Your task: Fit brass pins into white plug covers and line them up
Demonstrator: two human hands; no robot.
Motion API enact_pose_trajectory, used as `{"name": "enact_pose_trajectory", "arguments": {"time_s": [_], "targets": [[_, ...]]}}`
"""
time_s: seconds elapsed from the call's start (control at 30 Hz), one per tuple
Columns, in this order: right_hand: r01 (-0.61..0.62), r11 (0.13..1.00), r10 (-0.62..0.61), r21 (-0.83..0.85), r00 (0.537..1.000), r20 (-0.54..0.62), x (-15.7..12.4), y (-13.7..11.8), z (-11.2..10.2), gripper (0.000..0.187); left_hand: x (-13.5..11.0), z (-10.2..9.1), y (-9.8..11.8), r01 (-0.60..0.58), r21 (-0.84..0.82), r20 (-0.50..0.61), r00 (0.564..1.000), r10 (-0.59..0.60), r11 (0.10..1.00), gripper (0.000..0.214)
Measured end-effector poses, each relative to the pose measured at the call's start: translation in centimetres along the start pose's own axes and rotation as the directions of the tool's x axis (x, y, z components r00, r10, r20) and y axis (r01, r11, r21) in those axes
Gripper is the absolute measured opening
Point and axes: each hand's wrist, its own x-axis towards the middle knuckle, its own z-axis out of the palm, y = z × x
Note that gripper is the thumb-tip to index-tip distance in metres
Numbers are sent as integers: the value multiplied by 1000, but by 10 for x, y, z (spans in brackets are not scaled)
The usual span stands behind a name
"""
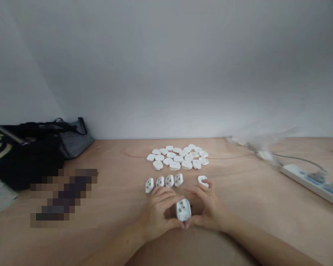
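- left hand and right hand both half closed, near touching, white plastic plug pinched upright between them
- can't tell which hand bears most of its weight
- right hand's fingertips also against a second plug, nearer the pile of plugs
- row of four plugs sits just in front of the pile, near the left hand
- bench carries everything; power strip right of the pile, bag well left
- risk: loose pinch could drop the held plug onto the row and scatter it
- risk: fingers could nudge the second plug
- held plug's edges hidden by fingers; pixelated patch left of the pile unreadable; clear plastic blurred
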Motion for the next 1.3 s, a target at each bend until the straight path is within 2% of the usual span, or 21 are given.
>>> {"name": "enact_pose_trajectory", "arguments": {"time_s": [0.07, 0.13, 0.27, 0.33, 0.53, 0.67, 0.77, 0.83, 0.93, 1.13, 1.3], "targets": [[-13, 1000, 13, 9, 1000, 22, 0, 1, -2, 90, 1, -1, 2, -6, -13, -6, 1000, 6, 1000, 54], [-44, 999, 42, 23, 996, 81, 2, 2, -6, 83, 0, -2, 4, 8, -7, -22, 1000, -8, 1000, 50], [-129, 991, 133, -35, 967, 216, 5, 2, -15, 19, -3, -1, 2, 85, 12, -124, 989, -83, 996, 44], [-154, 986, 167, -70, 955, 247, 7, 1, -15, 11, -5, 0, 0, 109, 5, -167, 980, -107, 994, 43], [-171, 983, 182, -66, 955, 232, 8, 0, -5, 10, -5, 2, 0, 108, -29, -128, 986, -111, 994, 44], [-175, 984, 179, -42, 974, 139, 6, 2, -4, 12, -5, 3, 0, 112, -54, -80, 990, -116, 992, 43], [-160, 987, 161, -32, 986, 52, 6, 2, -7, 27, -5, 3, -2, 114, -75, -57, 991, -118, 991, 46], [-115, 993, 116, -32, 992, 41, 6, 1, -8, 34, -6, 4, -4, 120, -83, -52, 991, -125, 989, 47], [-93, 996, 93, 10, 996, 16, 6, -1, -7, 25, -6, 4, -4, 147, -83, -48, 987, -152, 986, 48], [-199, 961, 209, 193, 977, -37, 1, -5, 2, 12, -5, 6, -3, 164, -68, -55, 984, -168, 984, 47], [-188, 972, 189, 141, 982, 4, 3, -12, -1, 11, -5, 7, -2, 140, -66, -101, 984, -146, 988, 46]]}}
